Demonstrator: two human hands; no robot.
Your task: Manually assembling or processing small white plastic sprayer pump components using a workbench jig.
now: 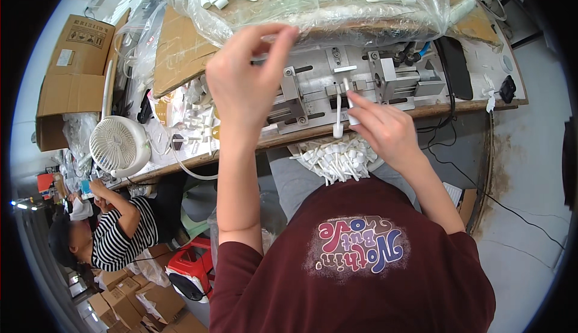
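Note:
My left hand is raised above the left part of a metal clamping fixture, thumb and forefinger tips pinched together; whatever may be between them is too small to see. At the middle of the fixture my right hand grips a slim white plastic stick, partly covered by the fingers. Beside it, another white stick with a round cap points toward me, its cap end over the table's front edge. A heap of similar white capped sticks lies in a shallow container at my lap.
Behind the fixture, clear plastic sheeting on cardboard holds more white capped sticks. A black phone and cables are at the right. A white fan stands at the left. Farther left, a person in a striped shirt sits working.

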